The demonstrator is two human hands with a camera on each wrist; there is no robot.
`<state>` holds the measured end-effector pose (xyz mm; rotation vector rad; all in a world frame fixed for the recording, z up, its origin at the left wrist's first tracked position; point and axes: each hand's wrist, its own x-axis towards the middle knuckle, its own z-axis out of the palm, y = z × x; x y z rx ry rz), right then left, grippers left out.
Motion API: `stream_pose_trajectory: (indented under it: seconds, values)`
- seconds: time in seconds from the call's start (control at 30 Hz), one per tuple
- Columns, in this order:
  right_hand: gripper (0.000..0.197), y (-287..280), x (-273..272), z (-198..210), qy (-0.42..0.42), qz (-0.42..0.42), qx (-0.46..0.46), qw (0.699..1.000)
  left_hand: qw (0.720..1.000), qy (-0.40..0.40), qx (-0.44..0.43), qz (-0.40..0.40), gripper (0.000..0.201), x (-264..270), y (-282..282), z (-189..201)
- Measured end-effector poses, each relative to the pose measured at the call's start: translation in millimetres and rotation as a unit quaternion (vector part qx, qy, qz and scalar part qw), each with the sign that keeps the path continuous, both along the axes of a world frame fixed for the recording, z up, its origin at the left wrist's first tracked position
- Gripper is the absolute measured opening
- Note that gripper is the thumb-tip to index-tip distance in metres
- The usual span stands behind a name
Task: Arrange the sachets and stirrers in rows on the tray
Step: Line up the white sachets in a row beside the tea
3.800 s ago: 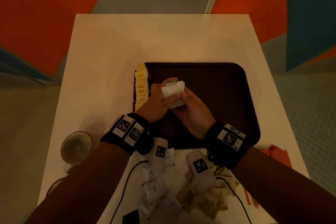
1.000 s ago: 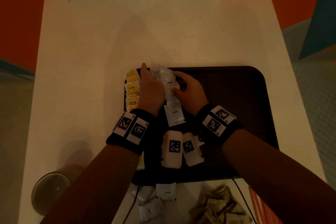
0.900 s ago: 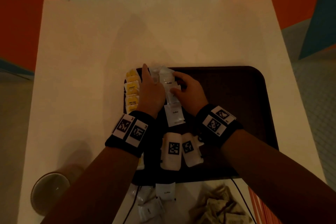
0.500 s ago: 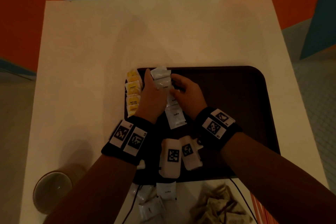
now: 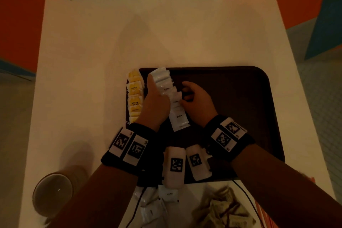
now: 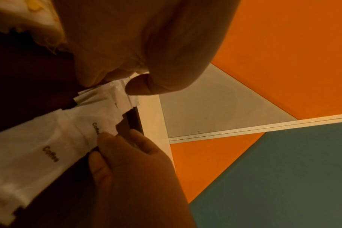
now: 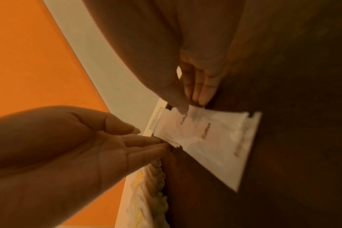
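Observation:
A dark brown tray (image 5: pixel 240 98) lies on the white table. Yellow sachets (image 5: pixel 135 96) sit in an overlapping column on its left edge. Beside them, white coffee sachets (image 5: pixel 166 89) (image 6: pixel 55 138) (image 7: pixel 209 138) overlap in a second column. My left hand (image 5: pixel 153 83) lies with straight fingers (image 7: pixel 146 141) against the left side of the white column. My right hand (image 5: pixel 183 94) is curled at the column's right side. Its thumb (image 7: pixel 182 108) sits on a white sachet with its fingertips at that sachet's edge, pinching it.
A glass cup (image 5: pixel 52 192) stands at the table's near left. Loose white sachets (image 5: pixel 157 207) and a heap of brown sachets (image 5: pixel 222 209) lie at the near edge below the tray. Orange stirrers (image 5: pixel 262 214) show at the near right. The tray's right half is bare.
The white stack held in both hands earlier now lies fanned out as a column on the tray. Over the last second both hands shifted slightly, straightening the sachets toward the far rim.

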<state>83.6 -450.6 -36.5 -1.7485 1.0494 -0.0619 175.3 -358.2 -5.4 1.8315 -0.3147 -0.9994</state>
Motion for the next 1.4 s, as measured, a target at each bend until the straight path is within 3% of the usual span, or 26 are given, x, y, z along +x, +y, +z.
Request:
stream_pose_trajectory:
  seconds: [0.2, 0.33, 0.57, 0.7, 1.07, 1.4]
  values:
    - [0.044, 13.9, -1.4, -7.7, -0.048, -0.039, 0.012, 0.998, 0.999, 0.034, -0.002, 0.032, 0.072, -23.5, 14.0, 8.8]
    - [0.040, 14.8, -4.9, -4.3, -0.077, -0.002, 0.012, 0.997, 0.999, 0.002, -0.027, 0.046, 0.070, -30.1, 17.7, -9.0]
    - [0.050, 13.0, -24.3, 1.4, -0.013, 0.002, -0.041, 0.999, 1.000, 0.016, -0.004, 0.010, 0.073, -32.6, 29.6, -6.6]
    - [0.055, 27.1, -42.4, 4.7, 0.039, 0.052, -0.043, 0.997, 0.999, 0.049, 0.009, -0.003, 0.072, -38.1, 39.2, -7.1]
    - [0.046, 44.8, -35.2, 0.1, -0.028, -0.014, -0.007, 0.999, 0.999, 0.043, 0.018, 0.024, 0.070, -37.8, 45.4, -5.7]
    - [0.044, 55.4, -32.8, -0.5, -0.040, 0.032, -0.003, 0.999, 0.999, 0.004, 0.020, 0.025, 0.059, -36.4, 44.8, -11.4]
